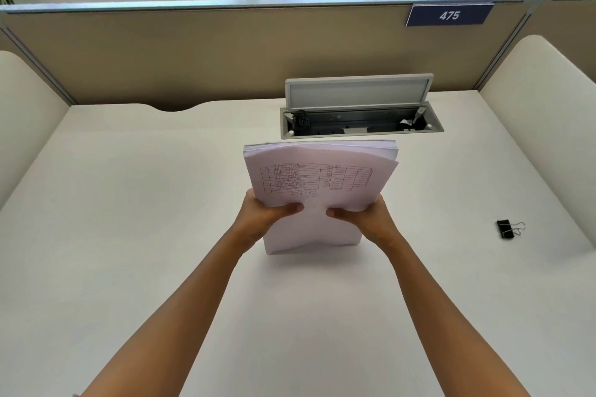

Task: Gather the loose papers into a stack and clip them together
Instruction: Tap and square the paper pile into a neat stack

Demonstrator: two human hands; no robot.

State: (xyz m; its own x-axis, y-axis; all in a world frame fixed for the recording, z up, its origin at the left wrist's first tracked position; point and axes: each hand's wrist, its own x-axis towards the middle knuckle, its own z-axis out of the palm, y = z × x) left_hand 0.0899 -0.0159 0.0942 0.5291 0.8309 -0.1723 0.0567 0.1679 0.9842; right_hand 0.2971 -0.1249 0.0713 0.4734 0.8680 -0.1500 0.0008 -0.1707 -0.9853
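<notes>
Thick stack of white printed papers (319, 184) held upright on edge at centre of pale cream desk (129, 203), lower edge set on desktop, top sheets bowed toward camera. Stack gripped at both sides: left hand (263, 214) and right hand (364, 214) clamped on it, thumbs pressed across printed front sheet, remaining fingers hidden behind. Black metal binder clip (507, 229) left lying well apart on desk at right. Grey cable hatch (359, 113) seen open behind stack.
</notes>
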